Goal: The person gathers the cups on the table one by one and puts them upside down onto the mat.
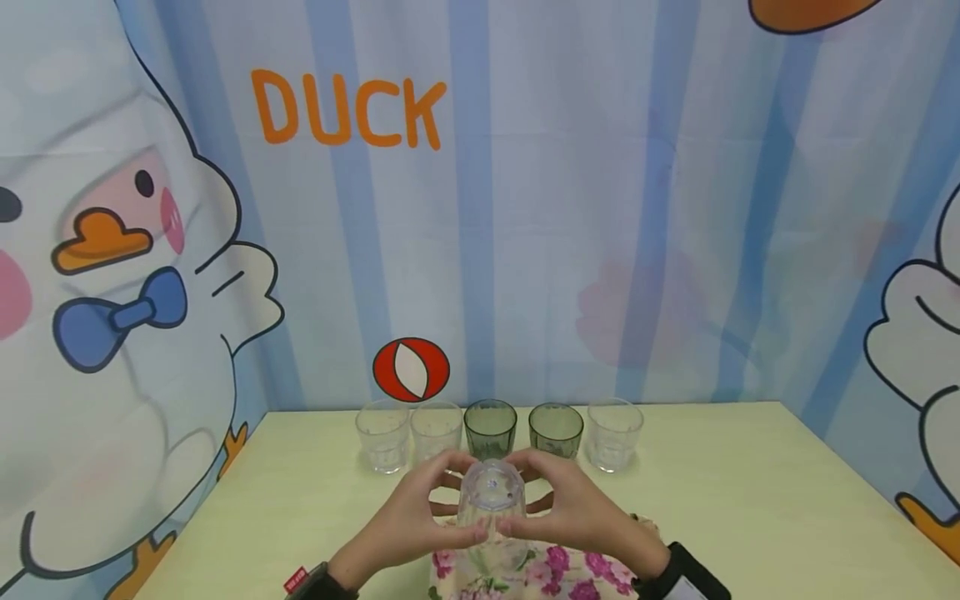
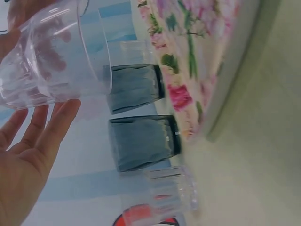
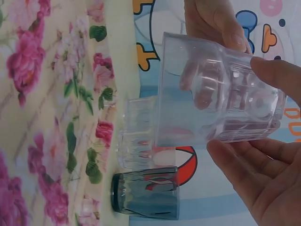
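Both hands hold a clear drinking glass (image 1: pixel 492 493) upside down, base up, over a flower-printed surface (image 1: pixel 555 575). My left hand (image 1: pixel 420 512) grips its left side, thumb at the front and fingers around behind. The right hand (image 1: pixel 570 504) mirrors this on the right side. In the right wrist view the glass (image 3: pixel 211 94) shows its wide rim facing down toward the flower print and faceted sides near the base. Nothing shows inside it. The left wrist view shows left-hand fingers (image 2: pixel 59 125) against the glass wall.
Behind the hands, a row of glasses stands along the table's back edge: two clear ones at left (image 1: pixel 382 437), two smoky green ones (image 1: pixel 491 429) in the middle, a clear one (image 1: pixel 615 437) at right. A duck-printed curtain (image 1: pixel 555 208) hangs behind the pale yellow table (image 1: pixel 750 500).
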Demonstrator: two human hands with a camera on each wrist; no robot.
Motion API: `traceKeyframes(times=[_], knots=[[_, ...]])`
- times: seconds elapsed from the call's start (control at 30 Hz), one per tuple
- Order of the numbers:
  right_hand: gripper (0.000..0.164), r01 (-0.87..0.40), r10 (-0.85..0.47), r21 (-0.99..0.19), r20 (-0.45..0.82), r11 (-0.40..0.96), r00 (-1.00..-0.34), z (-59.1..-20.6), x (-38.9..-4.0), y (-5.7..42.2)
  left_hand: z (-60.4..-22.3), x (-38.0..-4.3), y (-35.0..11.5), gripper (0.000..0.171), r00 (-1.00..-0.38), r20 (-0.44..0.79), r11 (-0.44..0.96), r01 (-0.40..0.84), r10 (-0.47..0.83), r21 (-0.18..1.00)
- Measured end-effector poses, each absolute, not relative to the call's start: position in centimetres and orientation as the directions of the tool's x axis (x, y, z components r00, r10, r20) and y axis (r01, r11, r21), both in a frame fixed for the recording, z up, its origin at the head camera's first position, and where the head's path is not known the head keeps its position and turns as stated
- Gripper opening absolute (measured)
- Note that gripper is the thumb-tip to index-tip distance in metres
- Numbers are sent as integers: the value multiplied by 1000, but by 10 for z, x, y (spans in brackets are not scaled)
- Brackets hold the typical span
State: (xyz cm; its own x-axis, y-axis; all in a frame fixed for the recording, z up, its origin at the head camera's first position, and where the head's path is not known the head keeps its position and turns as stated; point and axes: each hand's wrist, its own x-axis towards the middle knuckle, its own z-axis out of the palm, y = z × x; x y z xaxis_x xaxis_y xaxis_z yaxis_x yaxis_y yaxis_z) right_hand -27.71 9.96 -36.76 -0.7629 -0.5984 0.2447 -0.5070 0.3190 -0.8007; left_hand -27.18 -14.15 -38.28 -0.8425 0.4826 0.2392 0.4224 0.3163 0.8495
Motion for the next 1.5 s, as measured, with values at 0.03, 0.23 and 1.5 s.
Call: traceKeyframes(times=[0.03, 0.23, 1.5], knots=[[48, -499, -602, -806, 234, 319, -763, -369, -278, 99, -385, -273, -142, 54, -842, 239, 317, 424, 484, 848], [49, -467, -629, -824, 184, 320, -755, -375, -284, 95, -396, -277, -146, 55, -843, 222, 316, 408, 489, 856], [44, -347, -629, -858, 36, 379, -776, -400, -289, 79, -422, -282, -155, 56, -876, -10, 336, 174, 481, 926]])
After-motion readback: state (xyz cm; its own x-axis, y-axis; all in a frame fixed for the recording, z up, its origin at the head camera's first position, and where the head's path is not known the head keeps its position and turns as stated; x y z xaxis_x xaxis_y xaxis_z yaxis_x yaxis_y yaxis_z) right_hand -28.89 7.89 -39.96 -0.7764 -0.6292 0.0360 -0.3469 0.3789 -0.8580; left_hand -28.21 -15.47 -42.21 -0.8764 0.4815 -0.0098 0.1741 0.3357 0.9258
